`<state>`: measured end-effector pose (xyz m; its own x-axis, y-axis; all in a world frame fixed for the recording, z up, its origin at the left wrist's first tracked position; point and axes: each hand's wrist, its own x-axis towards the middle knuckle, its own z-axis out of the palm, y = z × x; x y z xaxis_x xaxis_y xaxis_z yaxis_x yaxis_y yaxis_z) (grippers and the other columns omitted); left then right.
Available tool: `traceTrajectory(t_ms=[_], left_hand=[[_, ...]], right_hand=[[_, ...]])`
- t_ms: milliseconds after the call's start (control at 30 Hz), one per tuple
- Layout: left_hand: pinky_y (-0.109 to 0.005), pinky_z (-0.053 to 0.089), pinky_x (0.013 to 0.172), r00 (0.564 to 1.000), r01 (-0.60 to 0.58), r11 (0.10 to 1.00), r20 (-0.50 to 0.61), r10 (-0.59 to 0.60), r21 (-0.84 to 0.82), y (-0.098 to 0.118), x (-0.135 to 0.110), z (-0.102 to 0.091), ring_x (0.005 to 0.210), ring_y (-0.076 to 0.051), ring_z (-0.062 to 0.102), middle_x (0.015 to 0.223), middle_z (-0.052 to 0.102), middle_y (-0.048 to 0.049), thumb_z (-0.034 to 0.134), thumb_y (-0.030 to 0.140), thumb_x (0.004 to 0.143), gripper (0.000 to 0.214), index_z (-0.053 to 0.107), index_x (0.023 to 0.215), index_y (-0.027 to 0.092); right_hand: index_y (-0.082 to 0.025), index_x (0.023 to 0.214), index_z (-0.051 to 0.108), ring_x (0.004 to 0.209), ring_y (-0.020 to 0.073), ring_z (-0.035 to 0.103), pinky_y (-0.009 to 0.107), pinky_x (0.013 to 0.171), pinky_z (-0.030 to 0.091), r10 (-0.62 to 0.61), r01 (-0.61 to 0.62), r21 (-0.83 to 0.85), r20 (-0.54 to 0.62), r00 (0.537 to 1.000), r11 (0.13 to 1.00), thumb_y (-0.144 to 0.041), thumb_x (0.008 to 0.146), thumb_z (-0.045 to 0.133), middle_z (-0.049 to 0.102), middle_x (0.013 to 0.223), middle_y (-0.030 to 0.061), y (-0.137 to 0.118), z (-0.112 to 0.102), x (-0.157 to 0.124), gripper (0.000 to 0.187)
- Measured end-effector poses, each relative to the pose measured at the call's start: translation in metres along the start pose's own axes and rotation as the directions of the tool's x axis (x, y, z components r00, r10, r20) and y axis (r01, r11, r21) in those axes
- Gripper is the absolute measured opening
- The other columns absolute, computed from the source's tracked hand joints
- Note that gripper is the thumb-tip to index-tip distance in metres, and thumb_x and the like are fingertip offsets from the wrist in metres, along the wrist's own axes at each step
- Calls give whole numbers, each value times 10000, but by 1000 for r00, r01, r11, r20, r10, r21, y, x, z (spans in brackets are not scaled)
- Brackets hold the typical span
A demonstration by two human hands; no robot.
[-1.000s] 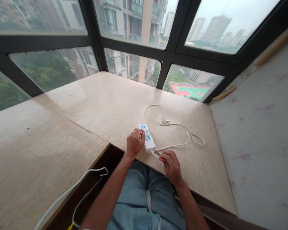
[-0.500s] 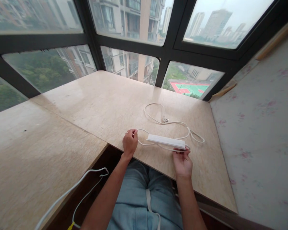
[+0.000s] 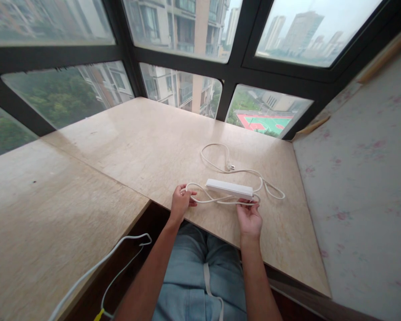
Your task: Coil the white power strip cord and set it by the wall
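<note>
A white power strip [image 3: 229,189] lies on its side on the tan countertop [image 3: 147,151], close to the front edge. From its right end runs a white power cord [image 3: 205,202], looped in front of the strip. My left hand [image 3: 180,205] grips the left bend of this loop, its fingers closed round the cord. At the strip's right end, my right hand [image 3: 250,217] is palm up with its fingers curled on the cord, right against the strip; the fingertips are partly hidden. Farther back, the cord's loose end carries a plug [image 3: 230,166].
Dark-framed windows [image 3: 234,73] border the counter at the back and left. A papered wall [image 3: 354,191] stands on the right. Another white cable [image 3: 96,265] with a yellow part hangs over the dark gap at lower left.
My left hand has turned and come slightly nearer, widening the cord's bend. My right hand has shifted a little left, and the strip has moved slightly away and left.
</note>
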<state>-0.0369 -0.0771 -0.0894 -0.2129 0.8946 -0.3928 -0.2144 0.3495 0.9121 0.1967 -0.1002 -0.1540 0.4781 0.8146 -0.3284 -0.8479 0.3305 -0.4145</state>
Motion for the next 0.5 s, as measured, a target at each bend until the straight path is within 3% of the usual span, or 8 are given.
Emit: traceTrajectory(t_ms=[133,233,367,500], left_hand=[[-228,506,421,998,29,991,55,-36,129,-2,-6,-4,453,-118,624,862,710,-77,579,225,823,289,512,1093,146],[-243,521,471,993,-28,973,118,0,231,-2,-8,-8,546,-145,661,900,709,-101,567,309,839,276,571,1048,128],[-324,556,722,944,-282,853,288,163,438,-5,-16,-7,848,-227,694,997,704,-143,589,450,824,421,637,1076,116],[-429,465,967,821,-571,604,378,428,556,-17,-28,2,1095,-285,611,1186,642,-159,640,474,784,556,579,1219,133]], right_hand=[[-253,686,633,893,129,691,364,882,556,-24,24,-48,-7,1000,999,-143,893,536,741,875,-32,6,8,0,253],[-244,730,633,953,109,685,329,900,547,-25,25,-85,1,1000,996,-126,866,558,742,960,-33,13,19,-12,195],[-217,778,603,1021,129,674,312,909,529,1,27,-266,106,994,964,-179,808,653,731,1050,0,27,36,-42,70],[-200,842,575,965,190,696,363,881,527,10,89,-577,166,986,812,-355,801,689,740,993,65,41,44,-61,197]])
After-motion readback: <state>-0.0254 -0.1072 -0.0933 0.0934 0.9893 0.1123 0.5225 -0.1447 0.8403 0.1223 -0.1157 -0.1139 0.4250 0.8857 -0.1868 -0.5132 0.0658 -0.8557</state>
